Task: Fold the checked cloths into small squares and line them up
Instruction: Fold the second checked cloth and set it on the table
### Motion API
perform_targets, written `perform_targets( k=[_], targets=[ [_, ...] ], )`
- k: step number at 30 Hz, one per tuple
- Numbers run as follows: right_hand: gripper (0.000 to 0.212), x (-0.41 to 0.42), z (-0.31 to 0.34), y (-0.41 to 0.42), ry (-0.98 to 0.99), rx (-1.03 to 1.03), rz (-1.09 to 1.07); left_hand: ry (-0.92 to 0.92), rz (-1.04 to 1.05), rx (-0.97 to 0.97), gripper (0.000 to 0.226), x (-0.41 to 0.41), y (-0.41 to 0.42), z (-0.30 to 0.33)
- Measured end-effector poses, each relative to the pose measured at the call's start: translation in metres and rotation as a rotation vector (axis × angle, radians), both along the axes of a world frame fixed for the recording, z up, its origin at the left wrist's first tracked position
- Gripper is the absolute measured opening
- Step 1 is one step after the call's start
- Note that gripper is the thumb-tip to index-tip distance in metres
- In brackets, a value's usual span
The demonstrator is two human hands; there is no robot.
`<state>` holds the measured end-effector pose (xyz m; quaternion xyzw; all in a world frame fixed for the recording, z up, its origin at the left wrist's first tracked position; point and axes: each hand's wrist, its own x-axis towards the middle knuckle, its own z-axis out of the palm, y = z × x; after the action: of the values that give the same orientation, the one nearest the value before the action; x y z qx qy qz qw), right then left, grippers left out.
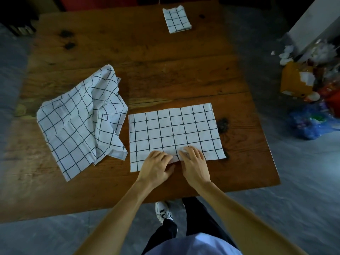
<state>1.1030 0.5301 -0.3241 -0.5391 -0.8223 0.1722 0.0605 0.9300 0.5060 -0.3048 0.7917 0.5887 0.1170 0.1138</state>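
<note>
A white cloth with a black check (173, 129) lies flat as a rectangle on the wooden table (165, 70), near its front edge. My left hand (156, 167) and my right hand (195, 162) rest side by side on the middle of that cloth's near edge, fingers curled over the hem. A second checked cloth (77, 122) lies crumpled and unfolded to the left, just apart from the flat one. A third checked cloth (177, 20), folded into a small square, sits at the far edge of the table.
Dark burn-like marks spot the table at the back left (67, 39) and right of the flat cloth (222, 124). On the floor to the right lie a cardboard box (296, 80), a blue plastic bag (311, 122) and loose rubbish. My shoe (162, 211) shows under the table's front edge.
</note>
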Motion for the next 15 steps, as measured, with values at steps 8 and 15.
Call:
perform_targets(
  k=[8,15],
  targets=[
    [0.035,-0.004,0.036,0.014,0.099,0.006,-0.067,-0.046,0.114,0.033,0.025,0.01,0.014,0.025],
    [0.036,-0.012,0.084,0.044,0.102,0.131,-0.107,-0.119,0.204,-0.078,0.019,0.015,0.024,0.069]
  ],
)
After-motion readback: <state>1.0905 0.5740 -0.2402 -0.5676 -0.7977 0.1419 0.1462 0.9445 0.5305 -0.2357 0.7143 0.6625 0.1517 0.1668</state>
